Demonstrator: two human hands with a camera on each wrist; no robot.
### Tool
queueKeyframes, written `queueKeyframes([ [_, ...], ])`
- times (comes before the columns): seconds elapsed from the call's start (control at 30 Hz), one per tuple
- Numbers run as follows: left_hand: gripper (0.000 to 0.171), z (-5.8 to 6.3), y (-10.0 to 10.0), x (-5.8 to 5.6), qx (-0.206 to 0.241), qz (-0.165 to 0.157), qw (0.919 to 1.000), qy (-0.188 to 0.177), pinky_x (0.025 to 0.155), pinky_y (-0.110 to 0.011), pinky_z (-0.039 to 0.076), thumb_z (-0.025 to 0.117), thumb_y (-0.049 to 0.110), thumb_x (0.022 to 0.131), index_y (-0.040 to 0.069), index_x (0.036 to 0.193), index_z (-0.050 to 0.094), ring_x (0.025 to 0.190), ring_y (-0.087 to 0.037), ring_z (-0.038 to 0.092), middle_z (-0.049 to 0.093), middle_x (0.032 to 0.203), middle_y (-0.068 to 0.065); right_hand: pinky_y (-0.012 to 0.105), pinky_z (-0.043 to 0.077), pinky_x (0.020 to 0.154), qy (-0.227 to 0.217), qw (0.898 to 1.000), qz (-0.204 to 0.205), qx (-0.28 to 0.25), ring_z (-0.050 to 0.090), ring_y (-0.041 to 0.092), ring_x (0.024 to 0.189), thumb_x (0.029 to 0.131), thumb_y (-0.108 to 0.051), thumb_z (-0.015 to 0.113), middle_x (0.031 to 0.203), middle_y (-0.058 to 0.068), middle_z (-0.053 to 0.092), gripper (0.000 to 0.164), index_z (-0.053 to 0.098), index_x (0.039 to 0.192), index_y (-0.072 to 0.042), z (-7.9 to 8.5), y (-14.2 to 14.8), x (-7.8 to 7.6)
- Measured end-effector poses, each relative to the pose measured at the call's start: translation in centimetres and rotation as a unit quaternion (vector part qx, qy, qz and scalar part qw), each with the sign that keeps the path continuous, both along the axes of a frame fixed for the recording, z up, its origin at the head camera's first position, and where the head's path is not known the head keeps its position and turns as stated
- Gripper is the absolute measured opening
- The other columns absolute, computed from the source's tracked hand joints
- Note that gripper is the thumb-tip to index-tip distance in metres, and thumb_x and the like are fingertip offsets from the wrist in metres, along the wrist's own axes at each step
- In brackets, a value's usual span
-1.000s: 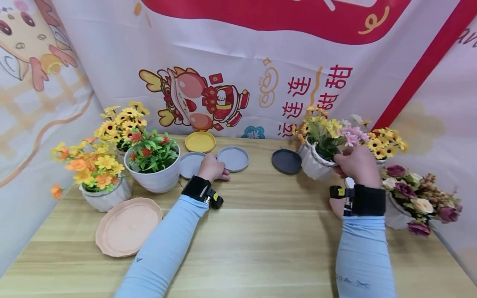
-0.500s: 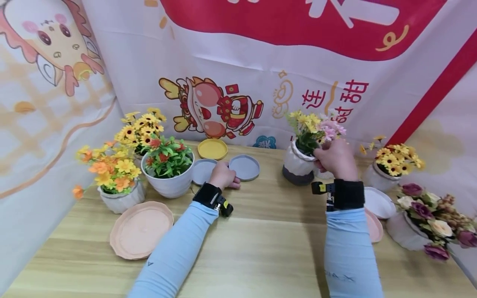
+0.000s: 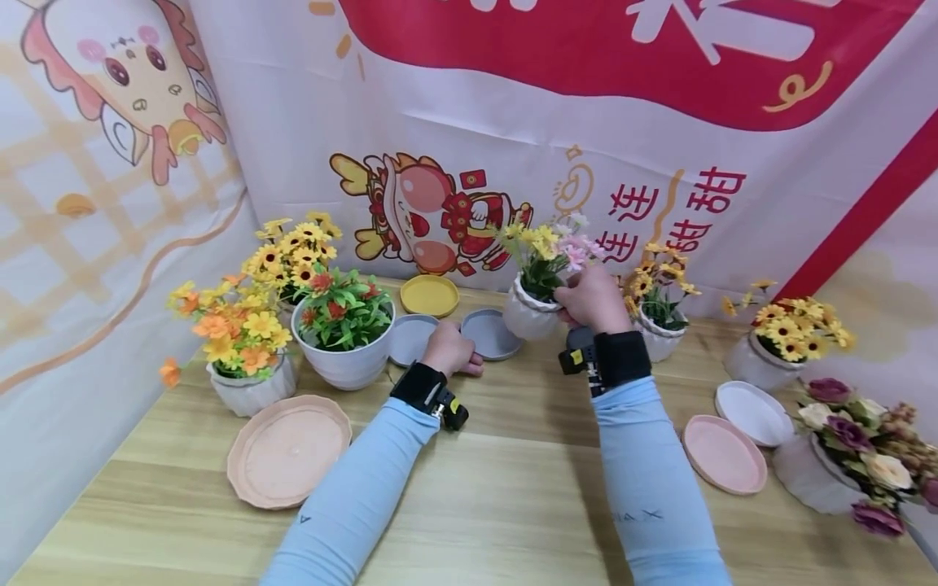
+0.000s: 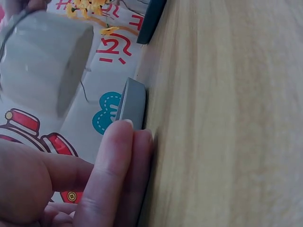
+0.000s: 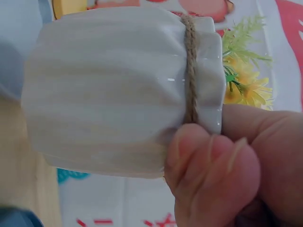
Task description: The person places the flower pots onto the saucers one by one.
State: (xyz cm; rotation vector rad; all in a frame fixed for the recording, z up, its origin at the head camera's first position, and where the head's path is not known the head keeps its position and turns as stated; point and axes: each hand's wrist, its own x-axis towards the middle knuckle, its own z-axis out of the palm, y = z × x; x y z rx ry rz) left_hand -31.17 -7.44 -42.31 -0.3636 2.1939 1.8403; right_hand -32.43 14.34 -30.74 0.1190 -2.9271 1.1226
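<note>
My right hand (image 3: 597, 299) pinches the rim of a white ceramic flower pot (image 3: 529, 313) with yellow and pink flowers. In the right wrist view, fingertips lie against the twine (image 5: 191, 71) under its rim. The pot hangs in the air above the right edge of a grey saucer (image 3: 485, 332). At that saucer's near left edge is my left hand (image 3: 449, 350), with straight fingers (image 4: 111, 163) along its rim in the left wrist view. Another grey saucer (image 3: 412, 338) lies behind the left hand. A dark saucer (image 4: 152, 19) is mostly hidden by the right hand in the head view.
A yellow saucer (image 3: 429, 295) lies at the back. Several potted flowers stand left, including a red-green plant (image 3: 344, 358), near a large pink saucer (image 3: 289, 452). On the right are a yellow-flowered pot (image 3: 661, 335), a white saucer (image 3: 755, 413), a pink saucer (image 3: 725, 454) and purple roses (image 3: 843, 431).
My right hand has lifted the white flower pot and carried it left, past the dark saucer to the grey saucer. The left hand stays by the grey saucer. The head view has shifted.
</note>
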Motion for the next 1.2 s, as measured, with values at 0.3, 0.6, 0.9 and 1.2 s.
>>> queueKeyframes([
  [0.3, 0.056, 0.2, -0.2, 0.2, 0.016, -0.005, 0.9999, 0.001, 0.058, -0.034, 0.062, 0.046, -0.013, 0.090, -0.002, 0.145, 0.041, 0.060, -0.023, 0.070, 0.068, 0.081, -0.021, 0.042, 0.061, 0.060, -0.036, 0.999, 0.014, -0.006, 0.063, 0.016, 0.050, 0.088, -0.007, 0.057, 0.062, 0.008, 0.066, 0.009, 0.059, 0.086, 0.001, -2.1, -3.1, -1.4],
  [0.6, 0.047, 0.2, -0.2, 0.3, 0.016, -0.005, 0.9998, 0.005, 0.058, -0.034, 0.062, 0.046, -0.013, 0.091, -0.002, 0.136, 0.049, 0.057, -0.022, 0.068, 0.067, 0.080, -0.020, 0.038, 0.060, 0.058, -0.048, 0.998, 0.018, 0.019, 0.064, 0.016, 0.049, 0.089, -0.008, 0.057, 0.058, 0.006, 0.065, 0.019, 0.061, 0.071, -0.003, -3.8, -4.7, -2.2],
  [0.9, 0.032, 0.4, 0.0, 0.5, 0.019, -0.002, 0.9998, 0.010, 0.057, -0.035, 0.062, 0.043, -0.010, 0.093, -0.004, 0.122, 0.055, 0.057, -0.023, 0.068, 0.068, 0.079, -0.021, 0.025, 0.049, 0.047, -0.056, 0.996, 0.029, 0.067, 0.064, 0.016, 0.050, 0.092, -0.014, 0.058, 0.058, 0.005, 0.066, 0.026, 0.065, 0.069, -0.004, -4.4, -5.5, -2.5],
  [1.2, 0.032, 0.3, 0.0, 0.4, 0.017, 0.001, 0.9998, 0.008, 0.056, -0.034, 0.061, 0.044, -0.008, 0.095, -0.004, 0.125, 0.054, 0.055, -0.022, 0.068, 0.069, 0.080, -0.021, 0.029, 0.054, 0.049, -0.068, 0.996, 0.016, 0.049, 0.064, 0.018, 0.052, 0.092, -0.013, 0.059, 0.062, 0.007, 0.066, 0.022, 0.065, 0.073, -0.004, -4.9, -5.8, -2.6],
])
